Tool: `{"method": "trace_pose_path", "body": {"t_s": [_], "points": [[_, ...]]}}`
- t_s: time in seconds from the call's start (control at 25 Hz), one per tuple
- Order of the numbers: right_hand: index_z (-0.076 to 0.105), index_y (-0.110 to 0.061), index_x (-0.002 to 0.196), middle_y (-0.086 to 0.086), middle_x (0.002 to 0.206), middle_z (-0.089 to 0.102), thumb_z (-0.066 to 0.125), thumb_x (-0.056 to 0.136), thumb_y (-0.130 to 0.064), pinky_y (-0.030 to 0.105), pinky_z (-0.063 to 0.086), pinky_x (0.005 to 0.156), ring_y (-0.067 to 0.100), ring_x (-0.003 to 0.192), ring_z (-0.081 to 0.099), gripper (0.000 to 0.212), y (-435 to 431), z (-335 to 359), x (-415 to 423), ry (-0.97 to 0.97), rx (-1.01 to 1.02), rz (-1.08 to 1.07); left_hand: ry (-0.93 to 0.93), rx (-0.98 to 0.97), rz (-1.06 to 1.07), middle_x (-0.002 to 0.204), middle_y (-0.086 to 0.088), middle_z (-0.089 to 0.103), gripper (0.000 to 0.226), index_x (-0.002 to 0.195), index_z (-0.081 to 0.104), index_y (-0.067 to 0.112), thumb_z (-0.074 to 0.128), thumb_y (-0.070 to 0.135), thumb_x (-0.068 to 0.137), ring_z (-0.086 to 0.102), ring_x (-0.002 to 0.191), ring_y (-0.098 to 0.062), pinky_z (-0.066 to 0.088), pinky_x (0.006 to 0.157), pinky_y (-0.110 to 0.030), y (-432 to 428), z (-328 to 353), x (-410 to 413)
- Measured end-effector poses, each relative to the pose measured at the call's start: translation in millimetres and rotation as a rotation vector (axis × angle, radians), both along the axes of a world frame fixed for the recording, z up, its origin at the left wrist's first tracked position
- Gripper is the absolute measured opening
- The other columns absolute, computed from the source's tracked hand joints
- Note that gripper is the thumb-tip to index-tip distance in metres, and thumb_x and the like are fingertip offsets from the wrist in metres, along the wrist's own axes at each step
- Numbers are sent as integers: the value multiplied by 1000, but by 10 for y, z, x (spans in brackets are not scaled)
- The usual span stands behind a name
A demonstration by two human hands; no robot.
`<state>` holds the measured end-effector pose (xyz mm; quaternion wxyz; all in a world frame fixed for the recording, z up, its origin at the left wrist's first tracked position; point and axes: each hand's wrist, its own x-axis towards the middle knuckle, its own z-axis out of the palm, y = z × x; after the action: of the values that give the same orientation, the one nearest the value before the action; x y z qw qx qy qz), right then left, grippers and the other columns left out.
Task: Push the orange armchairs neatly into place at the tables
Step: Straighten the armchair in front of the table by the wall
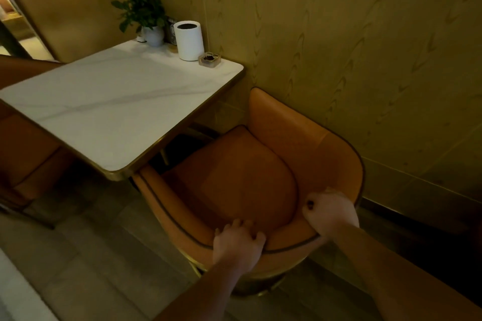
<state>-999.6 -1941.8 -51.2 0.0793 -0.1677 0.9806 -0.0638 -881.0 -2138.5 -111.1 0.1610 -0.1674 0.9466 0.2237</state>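
Observation:
An orange armchair [242, 172] with dark piping stands in front of me, its seat facing the white marble table [109, 107]. Its left arm tip sits just under the table's near corner. My left hand [237, 242] grips the top rim of the curved backrest, fingers hooked over the inside. My right hand [330, 212] is closed over the same rim further right. A second orange armchair [23, 143] is partly visible on the table's left side, mostly hidden by the tabletop.
On the table's far end stand a potted plant [146, 15], a white cylindrical bin [188, 40] and a small glass ashtray [209, 59]. A yellow wood-grain wall [365, 60] runs close along the armchair's right side. Another white tabletop edge [15, 294] shows bottom left.

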Motion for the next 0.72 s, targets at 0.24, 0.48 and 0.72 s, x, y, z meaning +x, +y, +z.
{"method": "trace_pose_path", "body": {"t_s": [0.24, 0.48, 0.72], "points": [[69, -32, 96, -6, 96, 65, 40, 98, -50, 37, 42, 95, 18, 105, 55, 34, 48, 10, -30, -98, 55, 81, -136, 72, 44, 149, -3, 41, 64, 146, 38, 31, 18, 62, 93, 43, 131, -33, 29, 112, -58, -33, 169, 49], [61, -31, 92, -8, 86, 63, 45, 98, -53, 36, 52, 81, 11, 84, 59, 28, 26, 470, 141, -178, -51, 139, 9, 23, 139, 147, -2, 44, 58, 151, 32, 33, 34, 55, 98, 45, 132, -29, 33, 111, -53, 4, 783, 428], [60, -29, 111, -9, 94, 60, 46, 98, -51, 35, 53, 78, 13, 92, 60, 29, -8, 972, 694, -151, -168, 145, 124, -60, 179, 156, -2, 33, 67, 158, 17, 29, 43, 44, 97, 36, 140, -28, 31, 114, -49, -66, 1593, 928]]}}
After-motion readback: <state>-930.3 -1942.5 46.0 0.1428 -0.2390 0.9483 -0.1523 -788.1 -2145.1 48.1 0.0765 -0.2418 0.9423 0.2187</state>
